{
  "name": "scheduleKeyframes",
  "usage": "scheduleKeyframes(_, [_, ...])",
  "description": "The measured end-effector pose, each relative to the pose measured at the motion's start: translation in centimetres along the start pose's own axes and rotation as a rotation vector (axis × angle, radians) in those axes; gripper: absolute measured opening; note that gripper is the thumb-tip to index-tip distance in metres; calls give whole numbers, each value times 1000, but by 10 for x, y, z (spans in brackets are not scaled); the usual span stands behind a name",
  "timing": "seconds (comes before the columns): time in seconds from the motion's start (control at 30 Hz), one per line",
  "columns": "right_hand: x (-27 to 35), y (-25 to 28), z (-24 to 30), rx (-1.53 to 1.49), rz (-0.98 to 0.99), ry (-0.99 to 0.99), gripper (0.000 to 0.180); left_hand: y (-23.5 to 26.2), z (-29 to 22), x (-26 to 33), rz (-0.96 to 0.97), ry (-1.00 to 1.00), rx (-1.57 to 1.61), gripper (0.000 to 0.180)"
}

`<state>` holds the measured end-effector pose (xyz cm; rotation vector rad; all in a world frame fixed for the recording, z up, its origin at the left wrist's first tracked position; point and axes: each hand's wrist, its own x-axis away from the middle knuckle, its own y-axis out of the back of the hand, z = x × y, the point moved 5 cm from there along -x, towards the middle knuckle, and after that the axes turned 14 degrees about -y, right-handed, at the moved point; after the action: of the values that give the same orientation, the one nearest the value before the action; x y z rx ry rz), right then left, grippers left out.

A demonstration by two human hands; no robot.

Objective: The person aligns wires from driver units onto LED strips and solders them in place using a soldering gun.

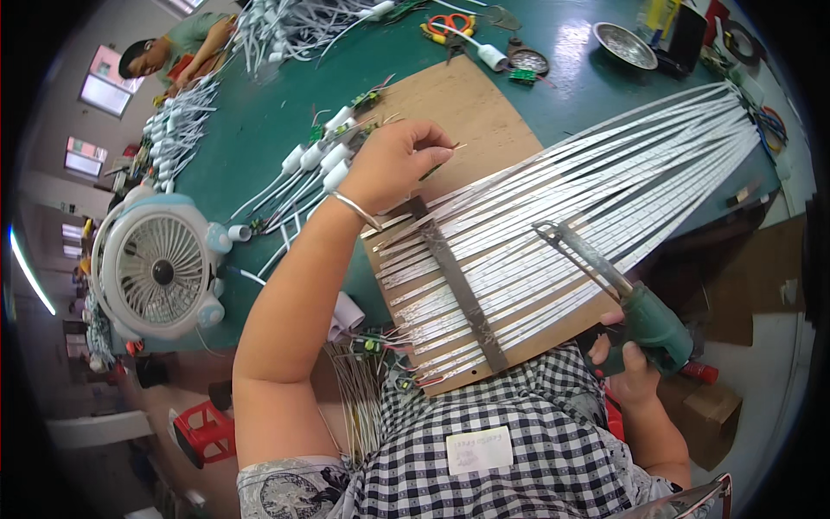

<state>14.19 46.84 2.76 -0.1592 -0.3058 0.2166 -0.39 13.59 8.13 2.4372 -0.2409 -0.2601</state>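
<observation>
My left hand (402, 164), a metal bangle on its wrist, is raised over the brown board (484, 104). Its thumb and forefinger pinch together, and a thin wire end (460, 145) sticks out from them. A bit of green shows under the fingers, mostly hidden. At the right, my right hand (635, 374) grips a green soldering gun (657, 329), its metal nose pointing up and left over the white LED strips (553, 208). A dark flat bar (462, 290) lies across the strips near their left ends, where some have wires and small boards attached.
White-capped cords (324, 156) with green circuit boards lie left of the board. A fan (162, 272) stands at the left edge. Bundled cords (290, 30), orange-handled scissors (450, 28) and a metal bowl (624, 45) are farther back. Another person (186, 52) sits far left.
</observation>
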Motion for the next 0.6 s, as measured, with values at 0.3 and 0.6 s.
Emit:
scheduleKeyframes(0.3, [-3, -20, 1, -9, 110, -29, 55, 101, -18, 76, -502, -305, 517, 12])
scheduleKeyframes(0.6, [-7, -22, -9, 72, 34, -41, 57, 35, -128, 156, 160, -364, -759, 10])
